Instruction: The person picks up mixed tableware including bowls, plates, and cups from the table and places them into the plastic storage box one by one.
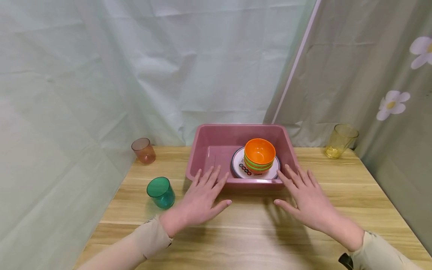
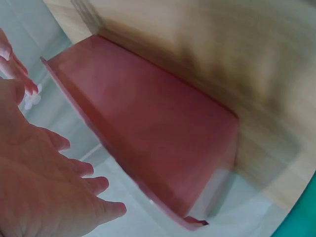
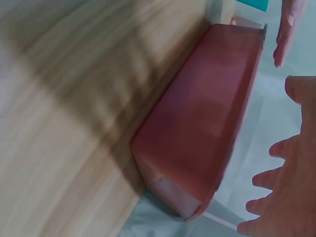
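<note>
A pink rectangular basin point(image 1: 216, 129) stands on the wooden table in the head view. Inside it, toward the right, a white plate point(image 1: 239, 170) with a dark rim carries a stack of orange and green bowls point(image 1: 260, 152). My left hand point(image 1: 202, 198) hovers before the basin's near left side, fingers spread and straight, holding nothing. Before the near right corner, my right hand point(image 1: 308, 202) is spread the same way and also holds nothing. Both wrist views show the basin's outer wall point(image 2: 148, 118) apart from the fingers. Left of my left hand stands a green cup point(image 1: 161, 193).
A reddish-brown cup point(image 1: 144, 151) stands at the table's back left. At the back right is a clear yellow glass point(image 1: 341, 140). Pale curtains point(image 1: 202, 67) hang behind the wooden table point(image 1: 243, 240) and along both its sides.
</note>
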`<state>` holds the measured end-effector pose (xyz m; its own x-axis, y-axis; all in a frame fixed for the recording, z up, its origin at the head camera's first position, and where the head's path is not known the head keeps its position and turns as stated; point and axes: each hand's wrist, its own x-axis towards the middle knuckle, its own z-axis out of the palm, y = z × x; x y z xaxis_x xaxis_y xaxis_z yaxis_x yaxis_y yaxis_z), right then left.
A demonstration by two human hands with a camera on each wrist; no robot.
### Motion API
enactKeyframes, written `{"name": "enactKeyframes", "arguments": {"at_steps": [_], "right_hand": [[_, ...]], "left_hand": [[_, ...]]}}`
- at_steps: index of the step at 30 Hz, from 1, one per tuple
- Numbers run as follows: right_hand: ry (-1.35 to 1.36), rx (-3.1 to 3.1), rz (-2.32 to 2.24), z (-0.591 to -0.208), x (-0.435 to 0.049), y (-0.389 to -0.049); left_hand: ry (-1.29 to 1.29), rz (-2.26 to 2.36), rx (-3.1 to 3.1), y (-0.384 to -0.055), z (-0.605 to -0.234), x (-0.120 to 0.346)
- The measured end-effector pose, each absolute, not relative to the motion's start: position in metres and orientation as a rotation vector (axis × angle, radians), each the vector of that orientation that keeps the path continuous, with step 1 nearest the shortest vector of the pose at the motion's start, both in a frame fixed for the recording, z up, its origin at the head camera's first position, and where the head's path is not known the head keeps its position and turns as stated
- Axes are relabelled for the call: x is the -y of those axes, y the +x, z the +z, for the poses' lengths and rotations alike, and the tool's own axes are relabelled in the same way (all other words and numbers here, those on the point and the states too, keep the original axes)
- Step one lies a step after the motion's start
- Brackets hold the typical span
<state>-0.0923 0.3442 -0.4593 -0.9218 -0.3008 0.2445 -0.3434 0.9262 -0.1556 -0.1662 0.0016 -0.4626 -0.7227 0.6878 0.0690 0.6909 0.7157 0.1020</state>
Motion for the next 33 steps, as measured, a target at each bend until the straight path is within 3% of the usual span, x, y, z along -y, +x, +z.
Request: {"name": "enactKeyframes", "arguments": {"at_steps": [16,33], "right_hand": [[0.598,2.884,0.250,-0.467,-0.322,-0.101],[0.994,2.775,0.244,-0.454,-0.242,-0.131]], "left_hand": [[-1.026,-0.237,2.868,-0.161,-0.464,0.024],[-0.754,-0.318,2.954,-0.170,-0.436,0.104]]}}
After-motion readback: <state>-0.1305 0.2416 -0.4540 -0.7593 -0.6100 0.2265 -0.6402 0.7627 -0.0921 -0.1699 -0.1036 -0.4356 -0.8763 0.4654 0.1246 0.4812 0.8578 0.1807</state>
